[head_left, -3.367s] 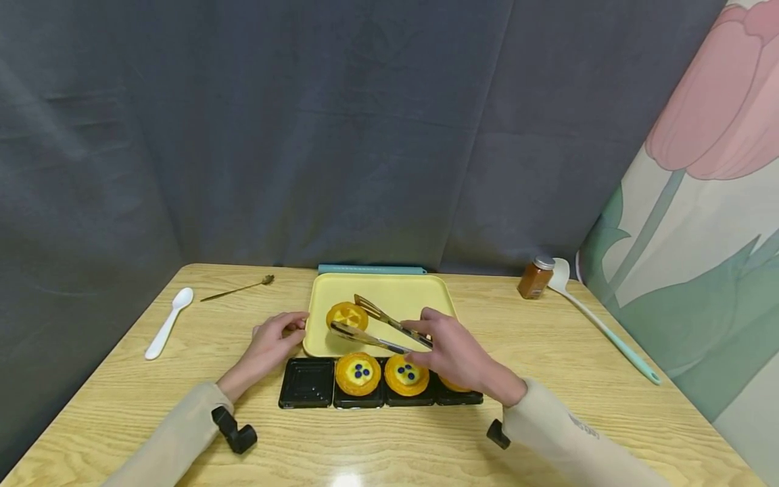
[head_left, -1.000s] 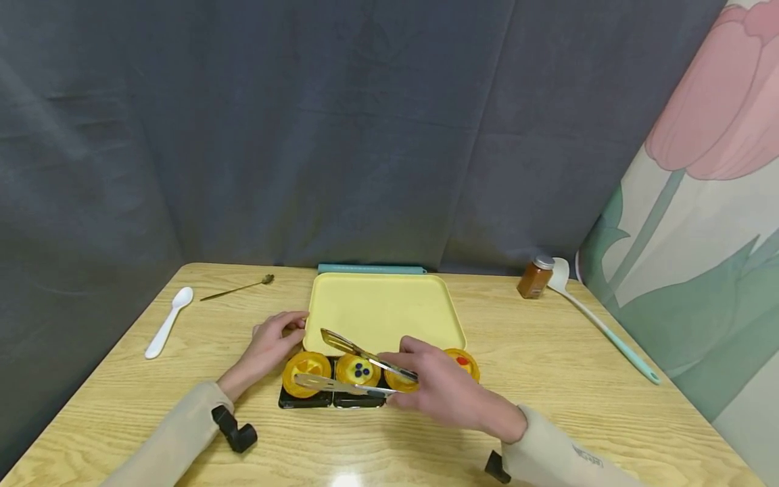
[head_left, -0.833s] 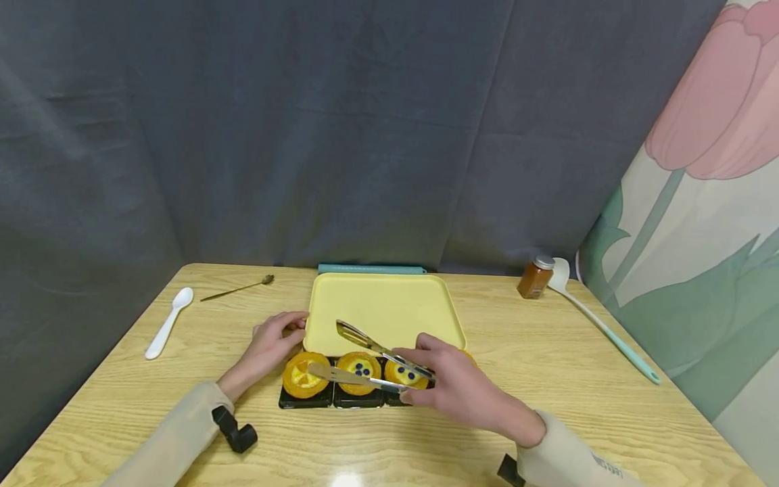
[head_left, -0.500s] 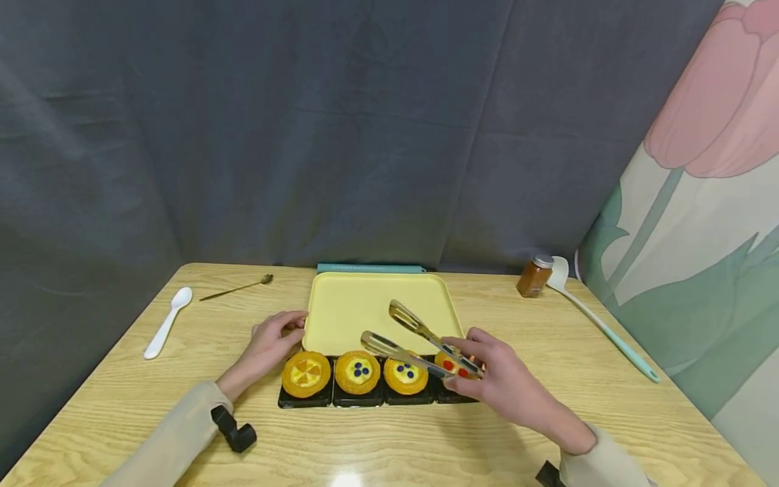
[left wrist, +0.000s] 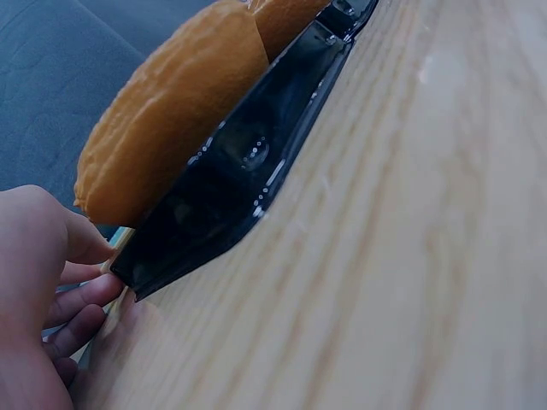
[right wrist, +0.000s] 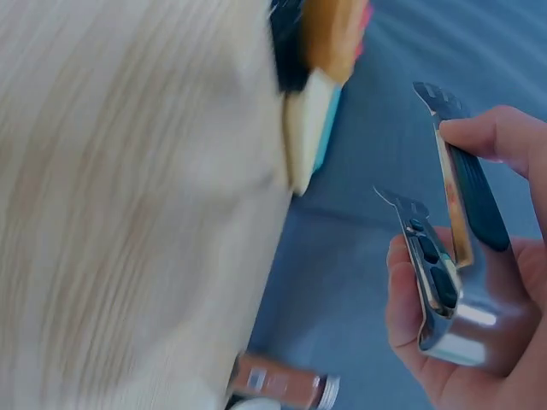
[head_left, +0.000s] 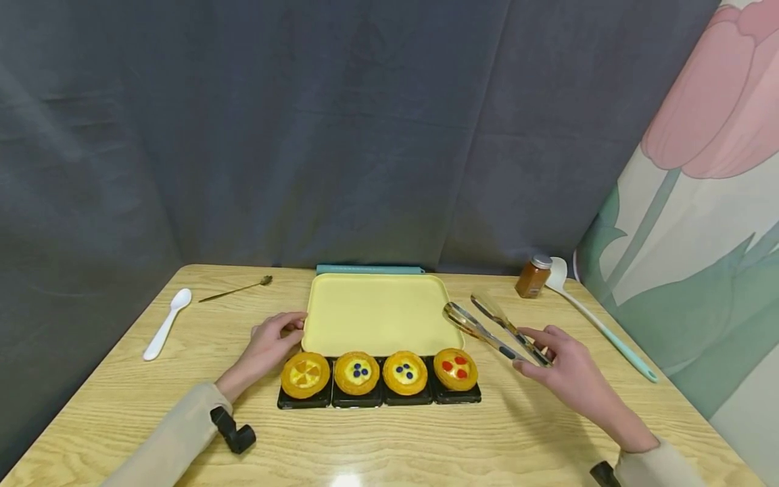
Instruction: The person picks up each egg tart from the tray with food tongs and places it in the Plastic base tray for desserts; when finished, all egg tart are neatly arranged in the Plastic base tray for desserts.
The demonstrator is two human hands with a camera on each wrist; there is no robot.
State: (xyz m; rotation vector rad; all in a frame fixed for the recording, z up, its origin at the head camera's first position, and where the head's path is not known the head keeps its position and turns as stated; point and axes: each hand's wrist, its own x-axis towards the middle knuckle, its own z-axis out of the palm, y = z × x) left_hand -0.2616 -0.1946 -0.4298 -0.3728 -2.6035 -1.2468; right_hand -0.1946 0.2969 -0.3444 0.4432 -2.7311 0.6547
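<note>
In the head view, my right hand (head_left: 566,362) grips metal tongs (head_left: 483,333) over the right side of the table; their arms are spread with nothing between. The right wrist view shows thumb and fingers on either side of the tongs (right wrist: 487,320). My left hand (head_left: 274,341) pinches the left edge of a yellow tray (head_left: 383,314), which bears nothing. In front of that tray, a row of black plastic holders (head_left: 304,402) carries tarts: an orange-topped tart (head_left: 305,375) at left, two blueberry tarts (head_left: 356,373) in the middle, and a strawberry-topped tart (head_left: 456,369) at right.
A white spoon (head_left: 167,325) and a thin brass-coloured spoon (head_left: 236,293) lie at the left. A teal bar (head_left: 370,269) lies behind the yellow tray. At the back right stand a brown jar (head_left: 533,276) and a long-handled white-and-mint spoon (head_left: 602,328).
With the tongs, the orange-topped tart has gone from the yellow tray to the leftmost black holder and been let go. My right hand has since moved right with the tongs; my left hand stays.
</note>
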